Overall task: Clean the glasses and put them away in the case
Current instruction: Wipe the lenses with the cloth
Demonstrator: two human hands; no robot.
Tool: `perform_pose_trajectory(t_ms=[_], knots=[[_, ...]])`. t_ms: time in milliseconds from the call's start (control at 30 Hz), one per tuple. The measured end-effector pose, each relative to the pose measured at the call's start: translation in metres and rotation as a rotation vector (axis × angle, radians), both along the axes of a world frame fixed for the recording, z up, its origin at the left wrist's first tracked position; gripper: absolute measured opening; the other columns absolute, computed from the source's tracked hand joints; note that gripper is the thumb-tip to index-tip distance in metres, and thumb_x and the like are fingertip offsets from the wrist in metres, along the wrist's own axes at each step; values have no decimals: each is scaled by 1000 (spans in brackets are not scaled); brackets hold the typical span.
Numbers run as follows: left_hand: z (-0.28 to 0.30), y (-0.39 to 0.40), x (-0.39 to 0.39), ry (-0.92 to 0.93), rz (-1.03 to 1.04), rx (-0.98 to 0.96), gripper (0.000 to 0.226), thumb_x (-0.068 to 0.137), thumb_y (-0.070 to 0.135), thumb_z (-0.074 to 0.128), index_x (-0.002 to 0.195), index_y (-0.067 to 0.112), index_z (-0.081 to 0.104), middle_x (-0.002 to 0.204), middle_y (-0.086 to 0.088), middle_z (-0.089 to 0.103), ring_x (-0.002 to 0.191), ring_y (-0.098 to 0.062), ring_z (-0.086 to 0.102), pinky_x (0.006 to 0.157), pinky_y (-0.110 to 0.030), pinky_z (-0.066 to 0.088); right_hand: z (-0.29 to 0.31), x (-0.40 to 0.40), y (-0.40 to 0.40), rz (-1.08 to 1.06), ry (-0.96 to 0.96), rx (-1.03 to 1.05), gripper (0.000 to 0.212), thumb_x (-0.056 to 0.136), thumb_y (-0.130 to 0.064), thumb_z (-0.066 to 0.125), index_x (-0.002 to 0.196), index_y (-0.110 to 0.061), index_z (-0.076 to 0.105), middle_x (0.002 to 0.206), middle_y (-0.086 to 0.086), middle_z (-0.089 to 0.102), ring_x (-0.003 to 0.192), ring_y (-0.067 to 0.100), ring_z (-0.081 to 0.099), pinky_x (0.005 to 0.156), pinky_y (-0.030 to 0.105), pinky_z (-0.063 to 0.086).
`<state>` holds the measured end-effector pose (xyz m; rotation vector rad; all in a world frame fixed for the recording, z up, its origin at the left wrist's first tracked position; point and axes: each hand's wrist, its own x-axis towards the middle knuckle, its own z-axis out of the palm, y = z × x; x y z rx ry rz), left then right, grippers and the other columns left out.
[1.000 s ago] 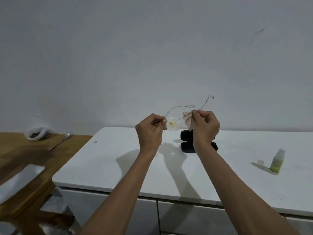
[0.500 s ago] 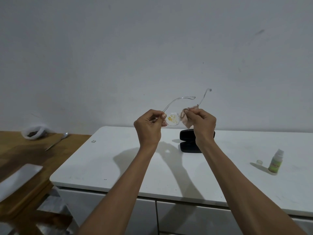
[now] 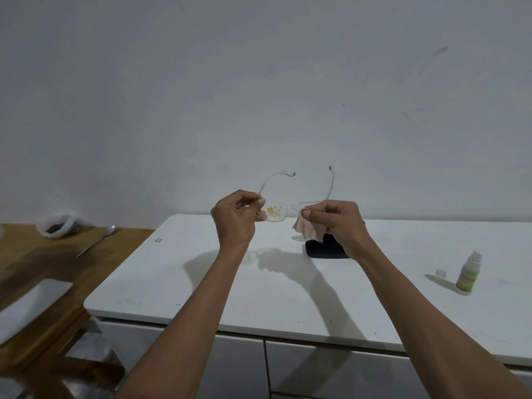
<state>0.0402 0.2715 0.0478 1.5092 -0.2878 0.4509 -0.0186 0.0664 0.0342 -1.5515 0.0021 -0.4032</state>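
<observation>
While both hands are holding the glasses (image 3: 283,210) up over the bench (image 3: 201,280), the smeared lens (image 3: 275,215) is sitting just left of the cloth.

Frame is running left to right between the hands, temples pointing up and away toward the far wall. Left hand (image 3: 234,217) is pinching the left end of the frame, fingers (image 3: 260,202) closed on it. Right hand (image 3: 335,223) is gripping the pink cloth (image 3: 306,230) at the right lens, fingers clamped together, so it is the nearer one for wiping the yellow smear. Black case (image 3: 326,249) is lying on the bench beneath the right wrist, well below the glasses.
</observation>
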Motion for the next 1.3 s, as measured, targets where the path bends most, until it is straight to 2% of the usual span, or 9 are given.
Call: perform_pose_trajectory(t_ms=[267, 400, 467, 567, 767, 867, 1000, 1133, 1300], knots=[[-7, -4, -1, -46, 15, 45, 10, 84, -9, 73, 79, 0, 73, 64, -13, 69, 47, -17, 67, 55, -27, 60, -8, 2, 7, -219, -16, 57, 6, 82, -9, 83, 83, -4, 80, 77, 8, 74, 68, 17, 68, 64, 32, 58], [-9, -8, -4, -72, 26, 40, 6, 85, -5, 75, 80, -1, 73, 65, -9, 70, 48, -15, 68, 56, -26, 59, -9, 4, 16, -335, -90, 149, 7, 84, -7, 80, 77, -8, 79, 74, 3, 71, 62, 5, 63, 55, 11, 50], [-9, -9, -5, -79, 23, 21, 7, 85, -4, 75, 80, 0, 73, 66, -9, 70, 49, -16, 69, 58, -28, 60, -9, 4, 21, -345, -105, 245, 3, 85, -3, 78, 82, -3, 77, 74, 2, 71, 59, -1, 64, 54, 9, 49], [-8, -12, -8, -100, 16, 13, 9, 85, -4, 75, 79, 2, 73, 67, -9, 71, 50, -17, 69, 57, -29, 60, -8, 5, 26, -345, -95, 386, 3, 86, 0, 76, 87, 0, 72, 80, 4, 70, 62, 2, 65, 53, 14, 51], [-7, -23, -14, -130, -10, -21, 10, 85, -5, 75, 80, 3, 73, 72, -12, 73, 54, -21, 71, 56, -25, 58, -5, 14, 33, -303, -145, 579, 33, 88, 6, 71, 68, -16, 56, 82, 10, 70, 75, 23, 69, 68, 31, 57], [-7, -28, -13, -137, -19, -36, 8, 86, -3, 75, 80, 3, 73, 71, -14, 73, 56, -25, 72, 57, -29, 60, -3, 17, 34, -316, -133, 566, 27, 90, 5, 69, 74, -12, 55, 83, 12, 67, 72, 22, 68, 77, 37, 59], [-5, -26, -11, -124, -15, -17, 11, 85, -4, 75, 79, 5, 73, 63, -10, 71, 52, -20, 69, 56, -28, 60, -6, 10, 25, -249, -109, 429, 27, 92, 1, 70, 74, -11, 55, 84, 8, 67, 69, 21, 66, 63, 29, 56], [-7, -25, -6, -63, 9, 1, 15, 84, -4, 76, 75, 8, 73, 53, 4, 67, 48, -18, 67, 59, -39, 63, -8, 3, 18, -233, -86, 232, 19, 92, -5, 73, 78, -7, 61, 74, 4, 72, 59, 26, 65, 55, 32, 51], [-10, -24, -3, -26, 72, -40, 18, 84, -2, 75, 73, 11, 72, 56, -5, 69, 52, -24, 70, 67, -48, 63, -12, 0, 21, -333, -82, 223, 10, 90, -15, 77, 85, -12, 69, 80, 7, 76, 67, 20, 69, 57, 27, 55]])
